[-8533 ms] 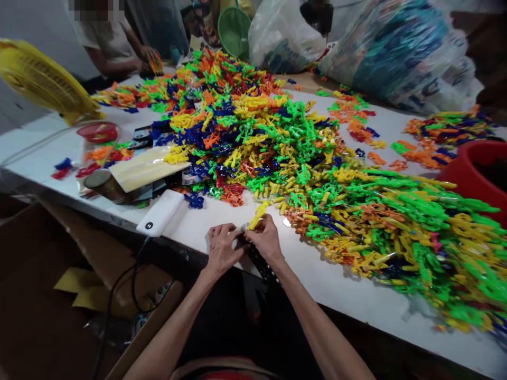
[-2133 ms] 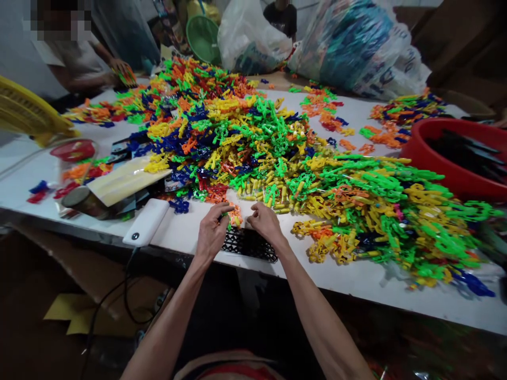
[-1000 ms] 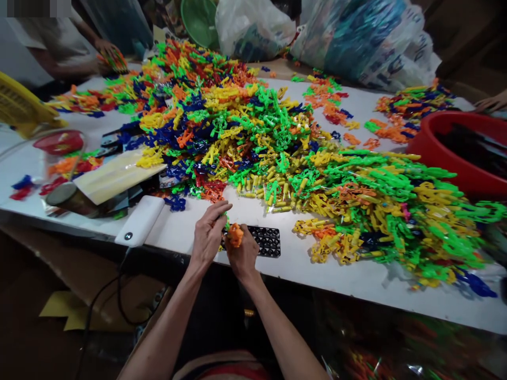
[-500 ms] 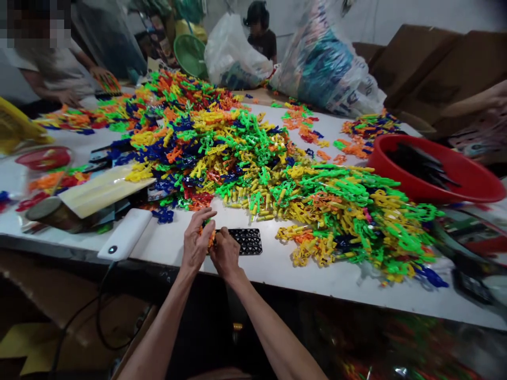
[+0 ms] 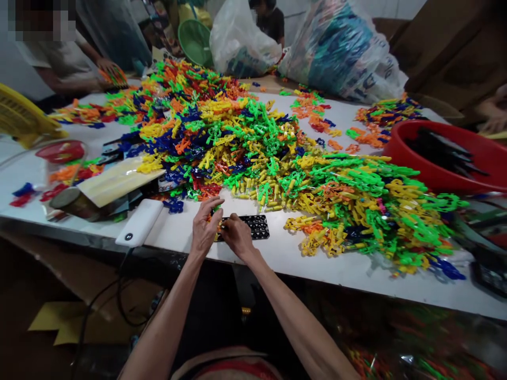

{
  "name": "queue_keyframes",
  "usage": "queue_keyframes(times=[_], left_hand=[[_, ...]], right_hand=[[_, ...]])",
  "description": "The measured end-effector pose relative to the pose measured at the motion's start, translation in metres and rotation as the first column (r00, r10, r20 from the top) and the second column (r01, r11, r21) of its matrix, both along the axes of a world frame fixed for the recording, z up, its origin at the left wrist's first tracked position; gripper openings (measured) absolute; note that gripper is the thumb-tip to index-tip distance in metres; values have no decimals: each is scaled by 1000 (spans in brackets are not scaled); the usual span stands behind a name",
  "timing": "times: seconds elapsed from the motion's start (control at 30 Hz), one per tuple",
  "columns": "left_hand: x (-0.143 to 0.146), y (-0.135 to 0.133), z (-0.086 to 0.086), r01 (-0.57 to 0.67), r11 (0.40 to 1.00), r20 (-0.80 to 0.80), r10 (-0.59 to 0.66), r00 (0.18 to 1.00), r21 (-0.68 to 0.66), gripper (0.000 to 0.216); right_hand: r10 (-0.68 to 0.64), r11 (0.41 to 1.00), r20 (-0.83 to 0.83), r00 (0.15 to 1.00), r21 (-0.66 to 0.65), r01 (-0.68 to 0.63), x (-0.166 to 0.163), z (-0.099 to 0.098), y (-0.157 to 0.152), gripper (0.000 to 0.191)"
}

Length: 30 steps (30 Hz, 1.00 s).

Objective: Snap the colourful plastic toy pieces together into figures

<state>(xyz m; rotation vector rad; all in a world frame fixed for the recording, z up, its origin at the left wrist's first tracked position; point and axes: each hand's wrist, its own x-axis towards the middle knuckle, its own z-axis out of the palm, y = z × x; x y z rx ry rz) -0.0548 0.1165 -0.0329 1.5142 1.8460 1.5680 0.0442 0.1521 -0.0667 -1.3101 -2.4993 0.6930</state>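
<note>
My left hand is curled around small orange and green plastic toy pieces, mostly hidden by its fingers. Close beside it, my right hand is closed in a pinch over the left end of a black tray with rows of small pockets. What its fingertips hold is too small and covered to make out. Just past the tray spreads a large heap of green, yellow, orange, red and blue plastic toy pieces. Off to the right of the tray lies the heap's near part of yellow and green pieces.
A white power bank with a cable lies left of my hands, near a tin can and a yellow card. A red basin holds dark pieces. Large plastic bags stand behind. Other people sit around the table.
The view has shifted, so the table's things sit farther right and a little higher. My hands stay together at the tray's left end; the right fingers have moved slightly at the pieces.
</note>
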Motion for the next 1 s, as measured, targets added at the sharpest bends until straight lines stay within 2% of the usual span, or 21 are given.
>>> queue_keyframes(times=[0.17,0.43,0.57,0.6,0.67,0.73,0.77,0.87,1.0], left_hand=[[1,-2,2,9,1000,27,-9,1000,-15,26],[3,1,0,25,1000,21,-25,999,-4,27],[1,3,0,-27,1000,78,25,997,15,26],[0,4,0,-39,999,93,37,995,20,26],[-1,4,0,-51,998,110,47,993,31,26],[-1,4,-1,-51,998,114,46,992,37,25],[-1,4,-1,-52,998,117,47,992,40,25],[0,2,0,-50,998,121,45,992,41,26],[-1,0,0,-23,999,104,19,994,36,27]], right_hand=[[-29,1000,-88,996,-14,28,9,-4,2,18],[11,998,-1,1000,69,-11,-10,-4,-6,15],[56,998,-33,998,0,-56,3,3,14,15],[20,1000,-32,999,-23,-21,12,6,24,15],[-177,984,2,984,-16,177,31,12,50,19],[-406,914,54,912,30,405,50,18,75,26],[-467,884,80,881,40,465,56,19,87,30],[-472,878,143,870,-12,478,60,18,108,29],[-483,872,122,867,-28,489,54,4,111,11]])
